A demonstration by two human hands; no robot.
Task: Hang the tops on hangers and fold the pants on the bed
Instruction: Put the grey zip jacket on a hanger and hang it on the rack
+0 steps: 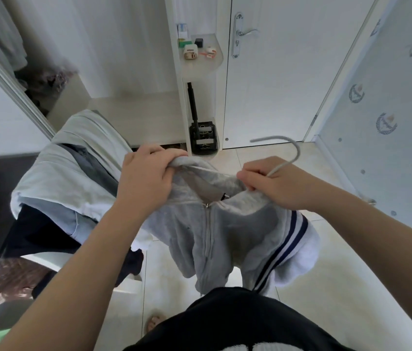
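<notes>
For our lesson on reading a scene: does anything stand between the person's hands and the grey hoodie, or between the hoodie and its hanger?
Nothing visible does. The left hand and right hand both grip the grey hoodie at its neck opening. The hanger shows only its hook, rising from the right hand.

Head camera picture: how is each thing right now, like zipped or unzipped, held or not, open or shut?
grey jacket: zipped up, hanging from both hands.
hanger: hook pokes up by the right hand; the rest is hidden.
left hand: grips the jacket's collar.
right hand: grips the collar where the hanger comes out.
door: shut.
clothes pile: draped over a chair.
</notes>
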